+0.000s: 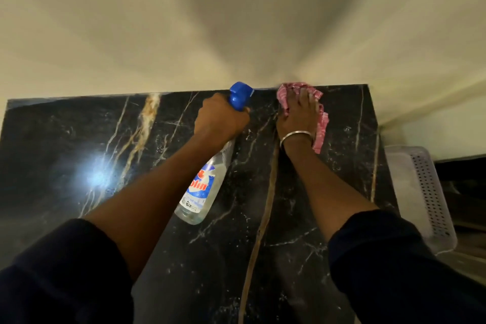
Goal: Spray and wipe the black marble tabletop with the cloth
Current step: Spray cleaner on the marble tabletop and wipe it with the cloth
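- Left hand gripped spray bottle by its neck, nozzle toward 12 o'clock, likely to wet the surface there.
- Right hand, fingers straight, pressed cloth flat at 1 o'clock, placed for wiping.

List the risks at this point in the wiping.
1. The pink checked cloth lies at the far edge of the black marble tabletop under the right hand; a push forward may drop it behind.
2. The left hand points the blue-capped clear spray bottle at the wall, so spray may miss the marble.
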### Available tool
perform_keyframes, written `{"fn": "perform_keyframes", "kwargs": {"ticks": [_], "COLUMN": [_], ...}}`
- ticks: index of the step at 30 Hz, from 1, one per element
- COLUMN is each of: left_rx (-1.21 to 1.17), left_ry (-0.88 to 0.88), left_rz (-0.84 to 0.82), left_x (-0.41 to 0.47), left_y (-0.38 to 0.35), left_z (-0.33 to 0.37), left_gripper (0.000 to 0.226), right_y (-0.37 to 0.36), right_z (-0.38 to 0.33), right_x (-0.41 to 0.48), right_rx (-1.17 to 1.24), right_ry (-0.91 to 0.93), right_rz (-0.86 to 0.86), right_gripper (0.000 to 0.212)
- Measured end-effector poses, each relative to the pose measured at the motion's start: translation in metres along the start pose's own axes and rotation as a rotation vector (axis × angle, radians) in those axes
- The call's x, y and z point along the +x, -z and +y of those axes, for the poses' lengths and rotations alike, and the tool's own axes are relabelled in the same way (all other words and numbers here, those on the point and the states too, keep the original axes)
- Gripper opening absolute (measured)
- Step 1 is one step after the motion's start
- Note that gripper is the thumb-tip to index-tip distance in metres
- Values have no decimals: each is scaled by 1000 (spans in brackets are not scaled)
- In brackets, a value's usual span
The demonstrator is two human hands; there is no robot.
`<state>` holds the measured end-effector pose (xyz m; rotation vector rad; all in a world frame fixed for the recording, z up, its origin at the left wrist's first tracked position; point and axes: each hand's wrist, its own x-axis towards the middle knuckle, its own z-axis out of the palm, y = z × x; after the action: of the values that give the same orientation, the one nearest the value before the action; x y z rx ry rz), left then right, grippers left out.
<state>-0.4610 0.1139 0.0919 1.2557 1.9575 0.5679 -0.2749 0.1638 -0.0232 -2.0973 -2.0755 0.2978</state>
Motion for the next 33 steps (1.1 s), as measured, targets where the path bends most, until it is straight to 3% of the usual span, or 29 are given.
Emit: {"fn": "perform_keyframes", "kwargs": {"ticks": [5,11,14,17,21,29,33], "left_rx": [32,36,34,20,27,46,47], "left_ry": [-5,55,54,45,9,8,-14], "left_rz": [50,74,61,44,33,58,58], "left_x": [2,0,-1,-2,-2,-1,-11], "left_y": [30,46,42,36,15,-28,-25], "left_z": [-24,-38,-37,-27,-7,14,11], "left_gripper": [20,34,34,27,23,22,22], "right_y": [-16,-39,-39,-21,7,39,46], "right_z": [-71,-131,-127,-88,-9,103,125], "right_x": [-17,-27,-20,-12,6,25,23], "right_rx": [14,-58,-98,-73,-51,-4,-5], "right_ry": [110,357,499,566,441,254,35], "right_rz": [-32,-142,-184,-159,-120,-16,66], "right_gripper": [67,54,44,54,71,59,62]}}
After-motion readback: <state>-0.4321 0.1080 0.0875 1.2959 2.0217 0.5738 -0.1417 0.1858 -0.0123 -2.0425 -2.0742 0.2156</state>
